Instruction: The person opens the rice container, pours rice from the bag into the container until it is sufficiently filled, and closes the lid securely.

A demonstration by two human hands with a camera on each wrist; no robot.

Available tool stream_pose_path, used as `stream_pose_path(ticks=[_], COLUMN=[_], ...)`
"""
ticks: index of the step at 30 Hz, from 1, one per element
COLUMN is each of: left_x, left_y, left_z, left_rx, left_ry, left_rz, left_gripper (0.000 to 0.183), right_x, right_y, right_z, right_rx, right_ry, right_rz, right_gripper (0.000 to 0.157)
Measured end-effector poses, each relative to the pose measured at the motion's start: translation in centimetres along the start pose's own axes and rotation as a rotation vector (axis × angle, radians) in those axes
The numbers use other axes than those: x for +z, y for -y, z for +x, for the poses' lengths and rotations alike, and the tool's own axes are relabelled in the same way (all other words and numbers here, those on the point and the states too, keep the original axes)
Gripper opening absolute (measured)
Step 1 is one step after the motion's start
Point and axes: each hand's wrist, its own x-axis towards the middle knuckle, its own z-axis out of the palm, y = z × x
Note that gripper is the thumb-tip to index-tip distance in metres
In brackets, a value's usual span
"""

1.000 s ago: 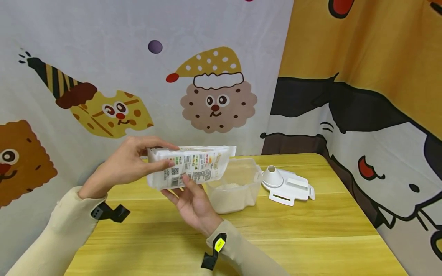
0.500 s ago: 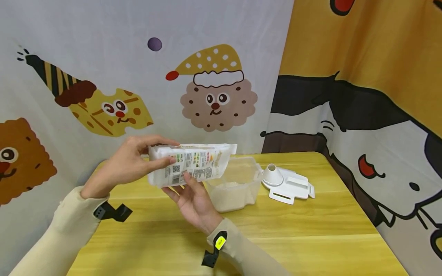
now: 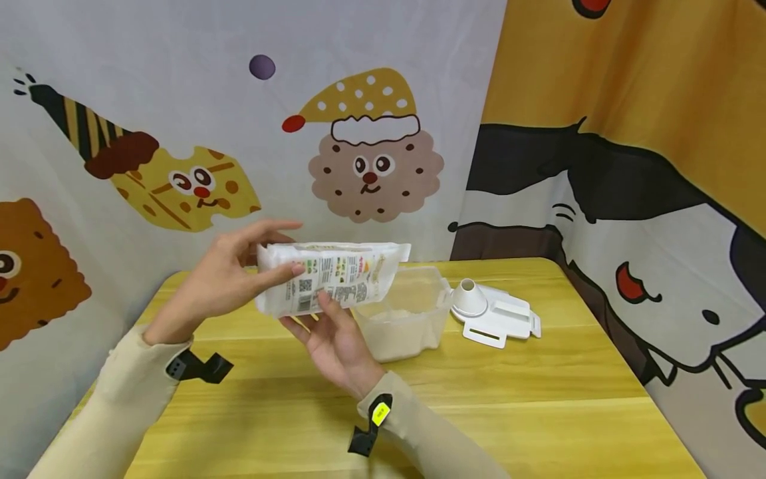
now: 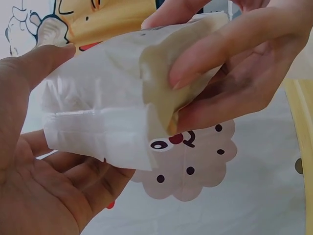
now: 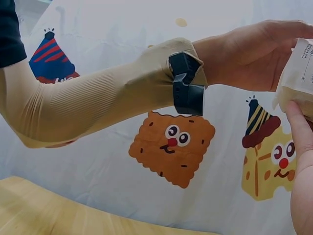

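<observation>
A white printed pouch lies on its side in the air, its narrow end pointing right above a translucent plastic container. My left hand grips the pouch's left end, thumb on the printed face and fingers behind; the index finger is raised off the top edge. From below, my right hand holds the pouch, thumb on the front and fingers underneath. In the left wrist view, the folded bottom of the pouch sits between both hands. Whitish contents fill the lower part of the container; their kind is unclear.
To the right of the container, a white lid with a cone-shaped spout lies on the wooden table. A cartoon-printed curtain hangs behind and to the right of the table.
The left index finger has lifted from the pouch's top edge. The head view has shifted slightly, and the pouch stays at nearly the same place above the container's left side.
</observation>
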Motion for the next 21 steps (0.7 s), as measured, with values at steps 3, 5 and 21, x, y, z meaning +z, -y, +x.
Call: stream_pose_path(ticks=[3,5,21], left_x=[0.2,0.4,1.3], left_y=[0.2,0.3,0.2], left_z=[-0.3,-0.5,-1.5], left_rx=[-0.009,-0.014,-0.1], left_ry=[-0.016,-0.025,-0.107], left_rz=[-0.02,-0.036,-0.132], left_gripper=[0.056,0.056,0.038], right_x=[0.0,0.0,-0.2], right_y=[0.0,0.1,0.0], right_z=[0.1,0.1,0.1], right_rx=[-0.003,-0.009,-0.011], right_ry=[-0.003,-0.006,-0.002], right_rz=[0.002,0.004,0.005], right_gripper=[0.039,0.039,0.041])
